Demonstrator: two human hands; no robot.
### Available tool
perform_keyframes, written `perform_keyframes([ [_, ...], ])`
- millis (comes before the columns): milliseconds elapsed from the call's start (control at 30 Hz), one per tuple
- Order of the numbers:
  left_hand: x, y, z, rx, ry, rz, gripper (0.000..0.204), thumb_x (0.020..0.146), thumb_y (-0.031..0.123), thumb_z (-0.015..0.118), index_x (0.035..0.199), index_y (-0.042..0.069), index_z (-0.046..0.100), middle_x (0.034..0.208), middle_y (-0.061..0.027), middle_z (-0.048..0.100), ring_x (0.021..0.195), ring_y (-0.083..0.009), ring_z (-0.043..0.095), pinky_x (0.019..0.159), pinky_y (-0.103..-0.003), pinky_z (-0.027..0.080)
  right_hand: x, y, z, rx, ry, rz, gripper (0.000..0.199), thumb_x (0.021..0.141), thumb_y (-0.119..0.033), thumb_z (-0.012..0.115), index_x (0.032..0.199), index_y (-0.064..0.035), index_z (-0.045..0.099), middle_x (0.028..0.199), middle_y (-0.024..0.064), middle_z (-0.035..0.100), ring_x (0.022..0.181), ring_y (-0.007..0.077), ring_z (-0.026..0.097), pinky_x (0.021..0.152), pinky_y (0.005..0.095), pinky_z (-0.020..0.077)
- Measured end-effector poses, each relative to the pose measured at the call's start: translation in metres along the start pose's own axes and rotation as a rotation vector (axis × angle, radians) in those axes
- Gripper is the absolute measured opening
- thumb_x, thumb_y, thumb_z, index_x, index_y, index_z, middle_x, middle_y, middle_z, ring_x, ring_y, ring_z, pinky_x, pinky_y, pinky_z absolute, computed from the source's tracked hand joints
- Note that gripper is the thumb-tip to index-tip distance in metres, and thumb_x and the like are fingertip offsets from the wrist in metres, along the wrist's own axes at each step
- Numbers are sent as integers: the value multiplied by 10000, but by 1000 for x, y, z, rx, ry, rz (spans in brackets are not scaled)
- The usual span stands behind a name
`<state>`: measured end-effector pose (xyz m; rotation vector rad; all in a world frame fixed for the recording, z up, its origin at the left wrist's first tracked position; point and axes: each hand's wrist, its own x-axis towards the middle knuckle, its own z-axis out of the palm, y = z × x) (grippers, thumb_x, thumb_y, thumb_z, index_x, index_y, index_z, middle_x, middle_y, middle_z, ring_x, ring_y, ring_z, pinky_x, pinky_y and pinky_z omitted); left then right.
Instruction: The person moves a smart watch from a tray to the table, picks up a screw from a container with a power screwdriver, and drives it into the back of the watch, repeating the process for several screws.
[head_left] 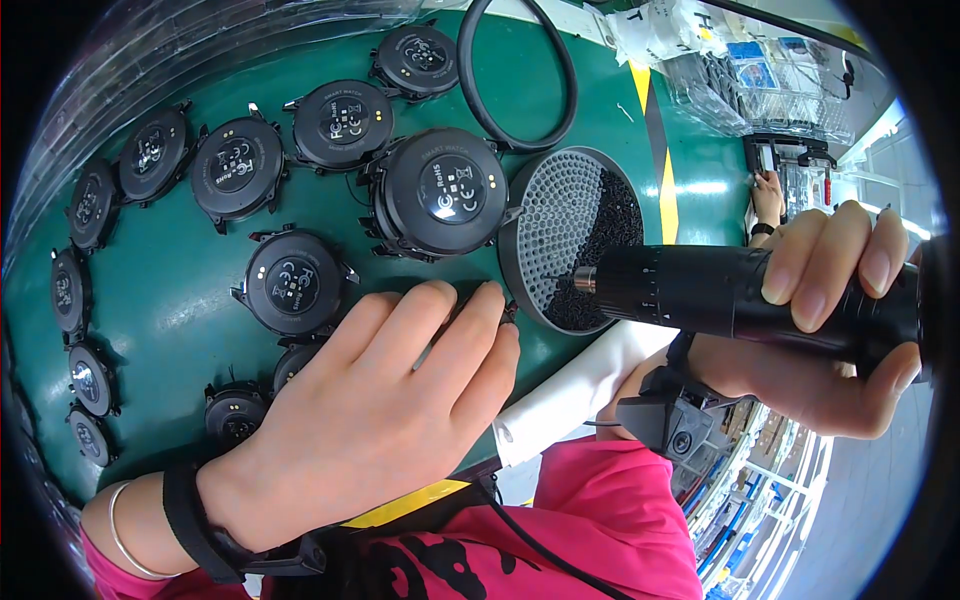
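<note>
My right hand (pixel 840 270) is wrapped round a black electric screwdriver (pixel 690 290). Its metal tip points left, over a round grey screw tray (pixel 540 215) with a dimpled plate and many tiny black screws (pixel 612 225) heaped on its right side. Fingers bent and close together, my left hand (pixel 390 390) lies over a dark watch case left of the tray. Only bits of that case's edge show between and beyond the fingertips. Just above this hand sits a stack of black watch cases (pixel 440 195), backs up. Another single watch case (pixel 293 283) lies to its left.
More black watch cases (pixel 237 167) lie spread over the green mat (pixel 190 300) on the left. A black ring (pixel 570 75) rests behind the tray. Yellow-black tape (pixel 655 140) crosses the mat. Clear plastic bags and another person's hand (pixel 768 200) are at the far right.
</note>
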<state>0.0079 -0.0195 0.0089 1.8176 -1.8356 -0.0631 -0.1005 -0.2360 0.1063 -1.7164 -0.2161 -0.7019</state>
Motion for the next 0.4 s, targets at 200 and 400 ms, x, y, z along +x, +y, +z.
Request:
perform_keyframes([
  [200,0,1,0,10,20,3,334,752,101,651,1083,63,669,1227,-101,581,972,-245,539,761,-326,474,1,-5,-2,25,37,2,448,744,-389,657,928,-53,424,735,85,542,605,161,538,635,242,491],
  [400,1,0,2,5,45,6,314,747,101,662,1058,60,680,1205,-95,599,955,-232,547,756,-321,474,18,-1,26,269,196,-63,428,729,-330,707,907,-48,438,713,75,545,533,127,545,561,196,484],
])
